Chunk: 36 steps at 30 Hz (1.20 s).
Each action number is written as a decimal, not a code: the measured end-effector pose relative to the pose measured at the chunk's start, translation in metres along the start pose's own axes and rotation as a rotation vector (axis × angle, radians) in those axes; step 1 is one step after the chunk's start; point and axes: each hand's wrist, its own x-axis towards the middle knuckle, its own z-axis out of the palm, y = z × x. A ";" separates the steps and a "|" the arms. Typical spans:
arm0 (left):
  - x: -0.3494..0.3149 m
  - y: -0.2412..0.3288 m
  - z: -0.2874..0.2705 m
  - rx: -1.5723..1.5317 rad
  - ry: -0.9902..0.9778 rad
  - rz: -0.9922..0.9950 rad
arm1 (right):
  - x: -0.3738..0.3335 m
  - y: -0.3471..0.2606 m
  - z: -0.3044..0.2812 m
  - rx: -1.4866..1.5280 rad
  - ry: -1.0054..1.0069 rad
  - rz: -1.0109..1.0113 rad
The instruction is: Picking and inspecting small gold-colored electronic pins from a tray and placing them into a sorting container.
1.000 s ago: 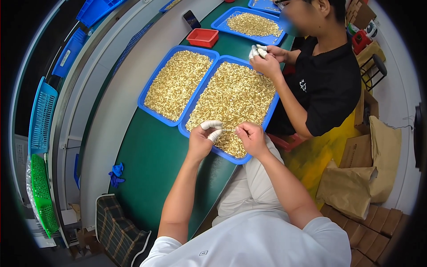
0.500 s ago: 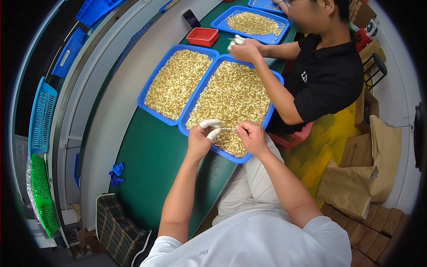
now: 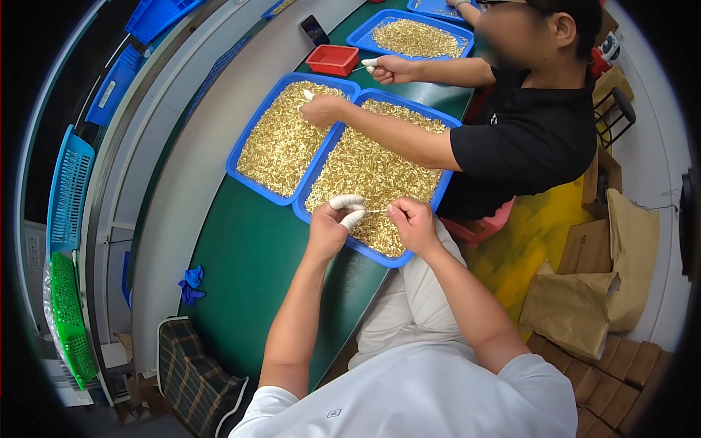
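brass-coloured small parts (image 3: 380, 175) filled the blue tray (image 3: 431, 212) on the green table (image 3: 248, 263), and both our hands worked over its near end. compared with a moment before, our hands had hardly moved — the same pinch, the same place. what changed was the co-worker's hand (image 3: 321, 111): it had come across from the far side and now reached over the second blue tray (image 3: 252, 175) beside ours. so our own sorting seemed to continue without a break.

our left hand (image 3: 334, 223) was half closed, its white-capped fingertips (image 3: 349, 210) bent together toward a thin pin (image 3: 374, 212). our right hand (image 3: 412, 225) was closed in a pinch on the other end of this pin — thumb and forefinger pressed together. the pin was held just above the heap of parts in the tray. a small red tray (image 3: 332, 60) stood farther away.
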 end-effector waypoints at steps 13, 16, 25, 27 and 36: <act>0.000 -0.005 0.002 -0.025 0.030 0.031 | -0.001 -0.002 0.002 -0.011 0.015 0.001; 0.000 -0.005 0.003 0.001 0.010 0.058 | -0.001 -0.003 0.000 -0.023 0.016 0.003; -0.001 -0.008 0.003 -0.024 0.044 0.061 | 0.000 -0.009 0.001 -0.020 0.024 0.010; -0.001 -0.006 0.005 -0.010 0.050 0.045 | -0.001 -0.004 -0.001 -0.020 0.021 0.005; 0.001 -0.007 0.005 -0.007 0.059 0.029 | 0.000 -0.001 -0.001 -0.012 0.000 -0.006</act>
